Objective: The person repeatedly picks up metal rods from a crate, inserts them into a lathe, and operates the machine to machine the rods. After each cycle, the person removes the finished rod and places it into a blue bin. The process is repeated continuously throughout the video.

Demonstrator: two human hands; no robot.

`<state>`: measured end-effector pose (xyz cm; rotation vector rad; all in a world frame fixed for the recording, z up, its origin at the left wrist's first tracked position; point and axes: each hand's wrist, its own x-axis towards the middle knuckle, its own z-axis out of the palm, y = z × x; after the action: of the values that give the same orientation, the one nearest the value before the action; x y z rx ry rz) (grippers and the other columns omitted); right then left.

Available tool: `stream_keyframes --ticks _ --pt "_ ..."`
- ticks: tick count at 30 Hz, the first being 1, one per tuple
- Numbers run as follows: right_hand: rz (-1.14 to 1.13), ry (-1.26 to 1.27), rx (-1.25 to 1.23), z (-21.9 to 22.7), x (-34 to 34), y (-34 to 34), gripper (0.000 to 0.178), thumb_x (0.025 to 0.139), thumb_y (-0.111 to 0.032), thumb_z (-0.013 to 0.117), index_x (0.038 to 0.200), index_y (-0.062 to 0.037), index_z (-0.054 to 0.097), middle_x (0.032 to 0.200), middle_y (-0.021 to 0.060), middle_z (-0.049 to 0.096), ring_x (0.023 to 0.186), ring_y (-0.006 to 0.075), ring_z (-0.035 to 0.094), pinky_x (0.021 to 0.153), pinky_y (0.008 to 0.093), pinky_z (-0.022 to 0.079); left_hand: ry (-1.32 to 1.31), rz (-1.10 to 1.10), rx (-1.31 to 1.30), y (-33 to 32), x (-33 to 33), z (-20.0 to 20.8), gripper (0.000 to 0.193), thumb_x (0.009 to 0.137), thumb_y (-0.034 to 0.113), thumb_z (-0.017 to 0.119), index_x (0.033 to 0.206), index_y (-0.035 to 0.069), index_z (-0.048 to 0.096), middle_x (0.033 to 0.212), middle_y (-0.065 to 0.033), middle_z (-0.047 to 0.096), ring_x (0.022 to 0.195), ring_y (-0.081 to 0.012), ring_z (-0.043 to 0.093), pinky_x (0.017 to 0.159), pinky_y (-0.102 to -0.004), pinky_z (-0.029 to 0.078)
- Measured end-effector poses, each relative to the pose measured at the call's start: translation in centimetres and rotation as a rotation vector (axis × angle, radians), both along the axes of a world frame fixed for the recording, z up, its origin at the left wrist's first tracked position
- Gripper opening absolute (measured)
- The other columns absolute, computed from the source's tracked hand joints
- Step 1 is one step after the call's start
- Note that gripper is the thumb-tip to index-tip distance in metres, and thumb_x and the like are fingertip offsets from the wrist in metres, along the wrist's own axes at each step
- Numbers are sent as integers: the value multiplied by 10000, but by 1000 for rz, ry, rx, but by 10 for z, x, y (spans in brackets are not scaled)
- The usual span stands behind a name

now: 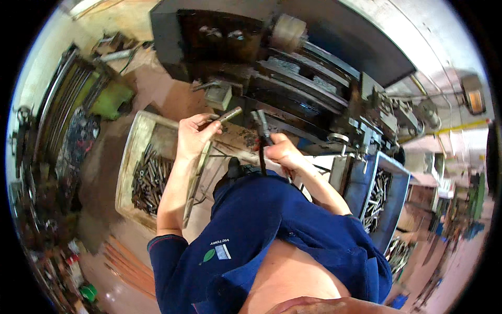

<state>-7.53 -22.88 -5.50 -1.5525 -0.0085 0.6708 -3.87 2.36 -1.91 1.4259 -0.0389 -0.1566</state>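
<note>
My left hand (196, 133) pinches a short metal rod (230, 114) between thumb and fingers, its free end pointing up and to the right. Closed round a dark, narrow tool (262, 125) is my right hand (283, 152); the upper end is metallic, and a black length hangs below toward my waist. I cannot make out the tool's exact kind. The two held pieces are close together but apart, in front of the lathe. Left of my left forearm stands a cream bin (127, 175) with many metal pieces (151, 180) in it.
A large dark lathe (298, 86) spans the far side, with handwheels at its right. On the right stands a blue bin (400, 201) of metal parts (377, 201). A green machine (112, 97) is at far left. Reddish bars (128, 267) lie on the floor.
</note>
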Motion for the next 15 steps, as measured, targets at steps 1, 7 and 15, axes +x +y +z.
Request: stream_keyframes --ticks 1,7,15 --pt "9 76 -50 16 0 3 285 637 -71 509 902 -1 587 783 13 549 698 112 482 626 220 371 -36 -30 7 -14 3 2 169 761 29 651 896 -69 621 756 -70 631 645 -116 589 610 -235 481" --pt "-27 -62 -22 17 -12 -13 268 598 -137 502 829 -11 550 738 9 516 693 115 448 622 244 353 -80 -242 125 -57 19 3 142 761 25 643 877 -56 640 709 -37 623 630 -67 553 578 -205 449" --pt "-258 -112 -293 45 -22 -14 349 583 -162 590 848 50 509 723 190 541 735 257 557 659 351 427 -10 -458 228 -85 38 1 196 772 99 659 886 -59 636 711 -60 630 627 -88 588 584 -214 463"
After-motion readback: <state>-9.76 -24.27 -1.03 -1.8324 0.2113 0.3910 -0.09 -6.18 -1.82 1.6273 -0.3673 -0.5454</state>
